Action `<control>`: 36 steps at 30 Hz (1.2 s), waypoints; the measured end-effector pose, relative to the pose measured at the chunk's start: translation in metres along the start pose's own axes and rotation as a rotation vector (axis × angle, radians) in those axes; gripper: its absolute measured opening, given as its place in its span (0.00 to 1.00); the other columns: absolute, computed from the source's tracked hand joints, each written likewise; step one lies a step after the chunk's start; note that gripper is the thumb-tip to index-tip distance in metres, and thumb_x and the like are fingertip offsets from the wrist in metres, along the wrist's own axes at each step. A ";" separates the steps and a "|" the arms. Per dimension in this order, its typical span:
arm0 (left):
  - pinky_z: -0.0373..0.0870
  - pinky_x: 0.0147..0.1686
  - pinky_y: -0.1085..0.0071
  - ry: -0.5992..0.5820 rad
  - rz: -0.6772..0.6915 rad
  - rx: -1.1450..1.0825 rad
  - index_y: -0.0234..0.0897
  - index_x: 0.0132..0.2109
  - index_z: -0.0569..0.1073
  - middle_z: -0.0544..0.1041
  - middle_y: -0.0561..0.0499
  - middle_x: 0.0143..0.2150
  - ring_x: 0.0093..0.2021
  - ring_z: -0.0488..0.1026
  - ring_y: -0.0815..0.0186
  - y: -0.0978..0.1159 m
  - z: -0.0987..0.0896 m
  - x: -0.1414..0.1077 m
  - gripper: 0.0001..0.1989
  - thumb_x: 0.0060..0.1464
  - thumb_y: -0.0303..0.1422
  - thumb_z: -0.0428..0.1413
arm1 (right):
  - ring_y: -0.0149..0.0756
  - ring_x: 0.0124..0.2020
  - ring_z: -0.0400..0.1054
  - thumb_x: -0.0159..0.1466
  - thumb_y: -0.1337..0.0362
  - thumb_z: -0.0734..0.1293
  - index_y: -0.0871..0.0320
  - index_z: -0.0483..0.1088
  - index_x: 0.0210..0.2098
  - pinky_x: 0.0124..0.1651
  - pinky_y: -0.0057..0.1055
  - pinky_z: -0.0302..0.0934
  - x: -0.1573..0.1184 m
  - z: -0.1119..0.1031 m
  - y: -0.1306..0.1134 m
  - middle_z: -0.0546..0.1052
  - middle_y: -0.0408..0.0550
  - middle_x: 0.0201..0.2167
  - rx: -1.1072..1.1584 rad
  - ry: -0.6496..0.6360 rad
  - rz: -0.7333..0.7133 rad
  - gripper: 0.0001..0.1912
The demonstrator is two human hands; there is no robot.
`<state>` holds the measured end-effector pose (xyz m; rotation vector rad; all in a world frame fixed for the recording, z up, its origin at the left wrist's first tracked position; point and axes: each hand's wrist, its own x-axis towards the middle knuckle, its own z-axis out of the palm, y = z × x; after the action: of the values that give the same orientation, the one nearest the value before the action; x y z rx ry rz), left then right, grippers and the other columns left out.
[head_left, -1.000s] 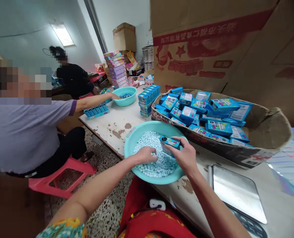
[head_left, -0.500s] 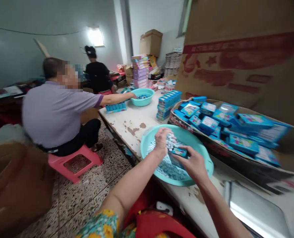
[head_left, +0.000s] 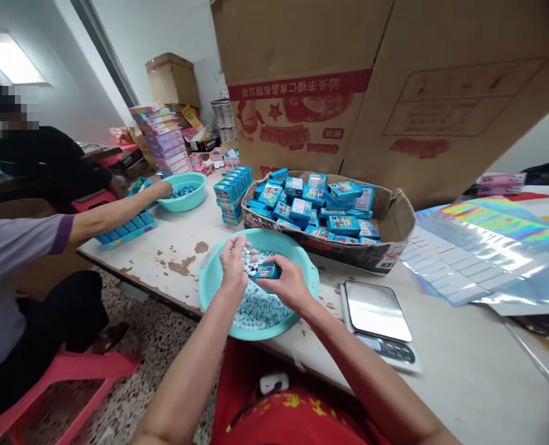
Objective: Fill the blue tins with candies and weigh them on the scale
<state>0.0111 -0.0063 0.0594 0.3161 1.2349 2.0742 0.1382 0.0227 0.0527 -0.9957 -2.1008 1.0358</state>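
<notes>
Terrazzo flooring [head_left: 121, 395] runs below a white table [head_left: 228, 225] whose surface is chipped to brown in patches around the turquoise basin [head_left: 207, 296]. Beyond that basin stands a printed cardboard sheet [head_left: 441, 80], upright like a screen, perhaps to close off that side. Directly over the basin, the right hand [head_left: 290, 284] grips a small blue flip-top-sized carton [head_left: 266, 271] between thumb and fingers, nearly closed on it. The left hand [head_left: 234, 262] is half cupped beside the carton's end, with white pellets [head_left: 248, 259] against its fingers. Held this low, both hands likely let stray pieces drop back among the loose pellets [head_left: 260, 312] in the basin. Just behind the basin, an open cardboard tray [head_left: 397, 216] holds jumbled blue cartons [head_left: 302, 207], probably set there for easy reach. Right of the basin sits a digital scale [head_left: 379, 312], its metal plate bare; farther right lie shiny holographic sheets [head_left: 488, 247]. Beyond the basin to the left are stacked blue packs [head_left: 232, 191] and a second basin [head_left: 193, 204], where a co-worker's hand [head_left: 163, 190] reaches over the rim.
</notes>
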 end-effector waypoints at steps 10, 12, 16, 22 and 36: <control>0.67 0.24 0.77 -0.011 0.067 0.007 0.36 0.33 0.66 0.65 0.59 0.23 0.20 0.65 0.74 0.003 0.015 -0.006 0.14 0.47 0.40 0.60 | 0.38 0.36 0.69 0.48 0.60 0.74 0.55 0.73 0.38 0.40 0.33 0.61 0.000 -0.005 0.006 0.76 0.44 0.35 0.082 -0.024 -0.011 0.17; 0.67 0.24 0.77 -0.007 0.085 0.021 0.36 0.33 0.67 0.63 0.60 0.21 0.19 0.64 0.75 0.002 0.016 -0.008 0.13 0.47 0.39 0.60 | 0.37 0.35 0.69 0.48 0.60 0.74 0.55 0.73 0.38 0.40 0.32 0.61 -0.001 -0.006 0.009 0.76 0.43 0.35 0.098 -0.011 -0.007 0.18; 0.63 0.21 0.78 -0.025 0.101 0.012 0.37 0.33 0.68 0.60 0.61 0.19 0.18 0.59 0.76 -0.003 0.021 -0.009 0.12 0.47 0.38 0.61 | 0.37 0.37 0.69 0.49 0.61 0.74 0.55 0.73 0.38 0.41 0.32 0.61 0.001 -0.006 0.012 0.76 0.44 0.35 0.104 0.026 0.004 0.17; 0.54 0.15 0.79 -0.054 0.016 -0.007 0.36 0.33 0.68 0.56 0.61 0.20 0.17 0.54 0.77 0.002 0.020 -0.007 0.12 0.46 0.37 0.62 | 0.37 0.36 0.69 0.48 0.61 0.74 0.55 0.73 0.38 0.40 0.32 0.61 0.004 -0.012 0.014 0.75 0.43 0.34 0.187 0.029 0.068 0.17; 0.48 0.14 0.79 -0.139 0.014 0.348 0.36 0.34 0.70 0.64 0.57 0.23 0.17 0.58 0.75 0.007 0.007 -0.003 0.15 0.46 0.43 0.60 | 0.35 0.32 0.69 0.44 0.61 0.76 0.56 0.73 0.38 0.36 0.30 0.64 -0.006 -0.030 0.015 0.76 0.42 0.31 0.499 -0.004 0.187 0.22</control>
<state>0.0136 -0.0058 0.0696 0.6180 1.5071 1.8090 0.1694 0.0359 0.0553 -0.9391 -1.6446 1.5572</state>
